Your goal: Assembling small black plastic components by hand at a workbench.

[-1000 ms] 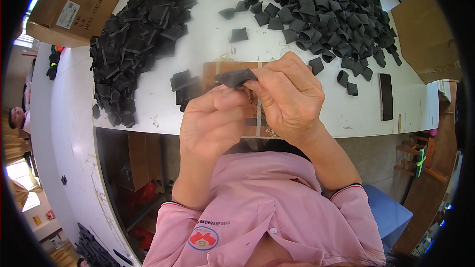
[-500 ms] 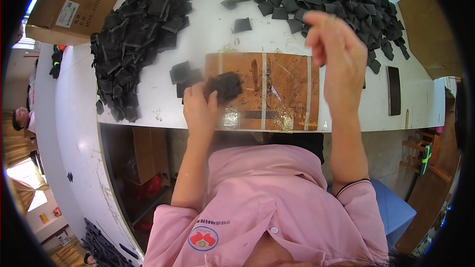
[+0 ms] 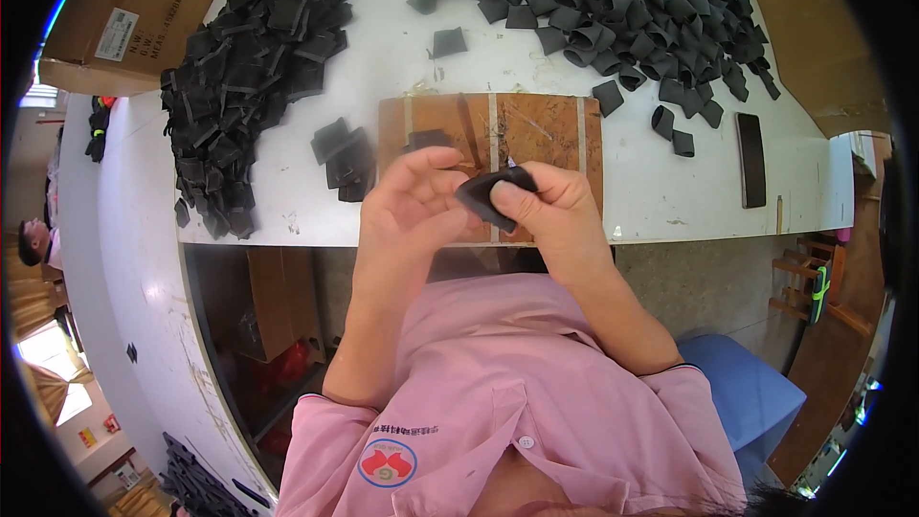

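In my right hand (image 3: 567, 220), a small black fabric-like piece (image 3: 486, 197) is pinched between thumb and fingers, above the brown board (image 3: 563, 120). My left hand (image 3: 407, 206) is beside its left edge, fingers spread and slightly curled; whether a fingertip touches the piece, I cannot tell. Behind the left hand, another dark piece (image 3: 428, 139) lies on the board, partly hidden. A few overlapping black pieces (image 3: 347, 161) rest on the white table just left of the board.
A heap of flat black pieces (image 3: 254, 86) covers the table's left; a heap of black tube-like pieces (image 3: 613, 14) spreads at the back right. Cardboard boxes stand at the far left (image 3: 144, 0) and far right (image 3: 823, 57). A dark phone (image 3: 752, 161) lies at right.
My right hand has come down and left from the right-hand heap and now holds a black piece. My left hand has let go of the dark pieces and moved right, toward it.
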Action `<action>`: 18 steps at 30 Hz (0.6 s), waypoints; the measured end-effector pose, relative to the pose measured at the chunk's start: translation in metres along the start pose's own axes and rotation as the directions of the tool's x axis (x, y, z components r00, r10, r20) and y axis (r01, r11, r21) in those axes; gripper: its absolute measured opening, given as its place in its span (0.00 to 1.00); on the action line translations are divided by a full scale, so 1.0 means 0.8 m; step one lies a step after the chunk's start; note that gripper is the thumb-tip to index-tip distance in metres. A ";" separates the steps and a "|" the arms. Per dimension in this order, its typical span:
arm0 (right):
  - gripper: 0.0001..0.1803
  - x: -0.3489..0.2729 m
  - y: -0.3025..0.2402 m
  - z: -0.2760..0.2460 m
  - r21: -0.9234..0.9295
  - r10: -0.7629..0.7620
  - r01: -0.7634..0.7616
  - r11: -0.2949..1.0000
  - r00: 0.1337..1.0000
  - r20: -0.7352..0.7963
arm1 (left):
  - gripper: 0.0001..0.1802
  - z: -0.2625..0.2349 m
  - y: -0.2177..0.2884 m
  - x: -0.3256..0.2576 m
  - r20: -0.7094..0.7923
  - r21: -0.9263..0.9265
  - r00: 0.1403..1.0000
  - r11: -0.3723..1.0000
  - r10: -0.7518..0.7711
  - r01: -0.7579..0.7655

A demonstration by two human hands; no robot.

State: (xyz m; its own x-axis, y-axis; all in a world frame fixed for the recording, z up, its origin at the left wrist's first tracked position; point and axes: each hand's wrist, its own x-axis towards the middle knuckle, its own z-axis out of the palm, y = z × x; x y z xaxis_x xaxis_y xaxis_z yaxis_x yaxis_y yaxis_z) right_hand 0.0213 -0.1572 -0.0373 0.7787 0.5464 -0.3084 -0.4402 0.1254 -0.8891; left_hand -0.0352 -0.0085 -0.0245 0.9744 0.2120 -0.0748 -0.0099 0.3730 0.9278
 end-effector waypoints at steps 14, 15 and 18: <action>0.10 -0.003 -0.002 -0.013 0.071 0.105 -0.106 0.992 0.994 0.024 | 0.02 0.019 -0.008 -0.002 -0.121 -0.031 0.978 0.986 -0.169 0.167; 0.11 -0.003 0.003 -0.008 -0.373 -0.249 0.172 0.912 0.954 -0.169 | 0.02 0.021 -0.009 -0.001 -0.155 0.029 0.980 0.991 -0.126 0.132; 0.13 -0.004 -0.006 -0.004 -0.849 -0.771 0.372 0.376 0.634 -0.063 | 0.02 0.025 -0.010 -0.007 -0.193 0.369 0.979 0.929 0.058 0.017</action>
State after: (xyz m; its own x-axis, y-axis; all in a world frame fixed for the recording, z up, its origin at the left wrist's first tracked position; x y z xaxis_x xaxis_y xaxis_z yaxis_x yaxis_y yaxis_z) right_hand 0.0223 -0.1620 -0.0333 0.8611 0.1973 0.4685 0.5040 -0.4521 -0.7359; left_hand -0.0359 -0.0308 -0.0245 0.9105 0.4037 -0.0899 0.0905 0.0175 0.9957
